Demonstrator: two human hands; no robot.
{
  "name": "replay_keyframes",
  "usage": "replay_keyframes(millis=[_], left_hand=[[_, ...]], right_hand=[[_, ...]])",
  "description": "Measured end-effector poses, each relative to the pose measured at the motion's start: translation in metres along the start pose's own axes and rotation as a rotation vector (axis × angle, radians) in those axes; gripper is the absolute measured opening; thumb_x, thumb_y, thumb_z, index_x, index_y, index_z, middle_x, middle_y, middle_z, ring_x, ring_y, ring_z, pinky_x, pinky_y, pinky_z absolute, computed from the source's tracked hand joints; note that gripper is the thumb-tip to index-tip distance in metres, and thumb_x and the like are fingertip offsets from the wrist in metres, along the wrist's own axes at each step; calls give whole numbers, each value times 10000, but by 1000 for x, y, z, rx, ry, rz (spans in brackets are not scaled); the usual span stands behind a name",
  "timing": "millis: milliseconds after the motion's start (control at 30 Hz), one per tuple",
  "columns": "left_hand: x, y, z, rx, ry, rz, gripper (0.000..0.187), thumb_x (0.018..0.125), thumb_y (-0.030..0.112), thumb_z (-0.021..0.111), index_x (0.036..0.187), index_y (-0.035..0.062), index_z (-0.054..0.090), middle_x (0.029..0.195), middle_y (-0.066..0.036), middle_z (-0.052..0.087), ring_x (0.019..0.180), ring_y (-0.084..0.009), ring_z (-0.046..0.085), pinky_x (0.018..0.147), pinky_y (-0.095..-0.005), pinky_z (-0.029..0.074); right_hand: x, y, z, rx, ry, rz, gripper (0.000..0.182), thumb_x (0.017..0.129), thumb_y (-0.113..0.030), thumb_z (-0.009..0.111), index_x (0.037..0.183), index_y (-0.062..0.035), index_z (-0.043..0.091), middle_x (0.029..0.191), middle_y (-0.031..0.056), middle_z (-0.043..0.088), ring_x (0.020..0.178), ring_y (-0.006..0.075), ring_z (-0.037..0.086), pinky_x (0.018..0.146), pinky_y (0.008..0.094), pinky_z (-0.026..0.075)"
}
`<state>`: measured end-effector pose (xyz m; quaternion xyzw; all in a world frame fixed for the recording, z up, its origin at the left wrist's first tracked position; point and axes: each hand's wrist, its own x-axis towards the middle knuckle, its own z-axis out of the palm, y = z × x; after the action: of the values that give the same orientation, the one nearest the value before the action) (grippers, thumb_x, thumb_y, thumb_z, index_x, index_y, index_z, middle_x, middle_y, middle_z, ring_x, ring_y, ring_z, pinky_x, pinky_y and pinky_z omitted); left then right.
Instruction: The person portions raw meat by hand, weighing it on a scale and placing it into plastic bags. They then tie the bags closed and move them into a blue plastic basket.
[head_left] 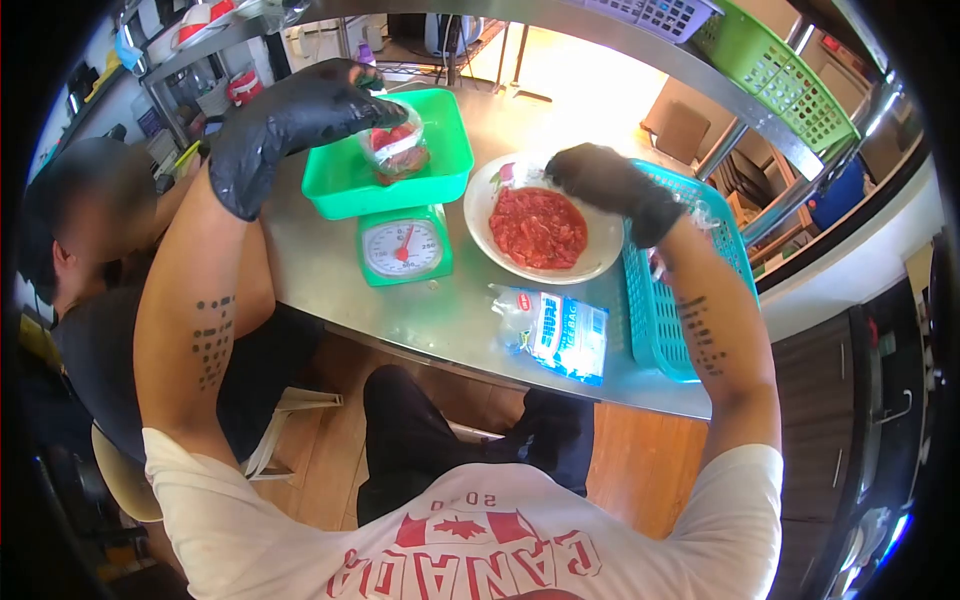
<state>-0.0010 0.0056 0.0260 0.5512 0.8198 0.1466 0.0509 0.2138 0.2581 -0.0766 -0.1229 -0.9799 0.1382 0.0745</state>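
Observation:
My left hand (318, 103), in a black glove, pinches the top of a clear plastic bag (397, 146) with red meat in it. The bag sits in the green tray (330, 196) of a kitchen scale (403, 250), whose red needle points slightly right of the top. My right hand (606, 182), also black-gloved, is over the right rim of a white plate (482, 226) and smeared by motion, its fingers pointing down and left. Sliced raw red meat (538, 229) fills the plate's middle.
A blue-and-white pack of ice bags (560, 332) lies near the front edge of the metal table (330, 290). To the right stands a teal basket (655, 335) with filled bags. A shelf with a green basket (778, 75) crosses above. Another person (95, 230) sits at left.

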Motion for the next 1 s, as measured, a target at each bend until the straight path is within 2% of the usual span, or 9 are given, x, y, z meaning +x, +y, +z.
replay_keyframes(millis=[167, 267, 367, 500, 533, 600, 733, 900, 1000], left_hand=[[12, -22, 16, 39, 106, 35, 520, 772, 477, 645, 1070, 54, 588, 909, -105, 634, 811, -194, 577, 768, -315, 454], [8, -12, 5, 0, -74, 102, 491, 774, 460, 650, 1058, 62, 602, 890, -104, 633, 787, -195, 567, 752, -315, 460], [23, -12, 12, 5, -40, -73, 518, 765, 460, 650, 1084, 56, 599, 947, -130, 642, 852, -223, 598, 781, -333, 465], [19, -26, 19, 18, 20, 51, 446, 759, 425, 658, 999, 49, 637, 902, -138, 658, 830, -221, 613, 773, -342, 462], [17, -28, 19, -51, 32, 138, 419, 755, 423, 663, 968, 62, 642, 853, -124, 658, 786, -216, 609, 755, -337, 462], [23, -18, 21, 146, 96, -15, 452, 747, 471, 645, 971, 79, 625, 925, -143, 643, 867, -249, 608, 787, -338, 460], [18, -8, 22, 92, 90, -122, 511, 721, 501, 651, 980, 63, 616, 954, -154, 637, 914, -258, 607, 808, -337, 460], [11, -8, 14, 72, 15, -109, 548, 720, 484, 656, 1032, 35, 617, 997, -177, 635, 917, -261, 613, 815, -340, 461], [10, -10, 14, 97, 36, -85, 545, 719, 464, 659, 1047, 31, 614, 1008, -183, 632, 938, -268, 611, 824, -347, 460]], right_hand=[[-10, -15, -65, 359, 540, -33, 96, 744, -102, 642, 741, -46, 564, 672, 35, 559, 619, 105, 532, 602, 262, 450], [-4, 2, -11, -173, 130, -114, 110, 714, -36, 588, 820, -43, 617, 781, 113, 631, 732, 225, 615, 696, 345, 487], [-11, 7, 11, -30, -40, -56, 150, 740, -107, 583, 856, -15, 609, 847, 146, 627, 787, 292, 588, 729, 370, 460], [-10, -24, -76, 155, 590, -112, 258, 763, -147, 646, 657, -23, 447, 578, 65, 408, 553, 115, 390, 525, 307, 376], [-13, -38, -84, 282, 643, 48, 212, 767, -125, 629, 656, -22, 480, 570, 86, 449, 518, 173, 437, 528, 343, 395], [4, 4, -52, -117, 643, -273, 128, 754, -87, 593, 670, -23, 520, 620, 113, 545, 579, 257, 543, 575, 371, 445], [-13, -10, 26, -96, -52, -98, 115, 702, -87, 584, 788, -21, 624, 803, 143, 650, 755, 291, 628, 681, 356, 496], [1, -29, -50, -74, 414, -66, 153, 755, -110, 668, 732, -26, 542, 634, 71, 557, 582, 128, 510, 577, 281, 441], [-2, -39, -63, 98, 524, -73, 175, 785, -122, 637, 699, -21, 522, 616, 70, 543, 575, 179, 530, 575, 290, 451]])
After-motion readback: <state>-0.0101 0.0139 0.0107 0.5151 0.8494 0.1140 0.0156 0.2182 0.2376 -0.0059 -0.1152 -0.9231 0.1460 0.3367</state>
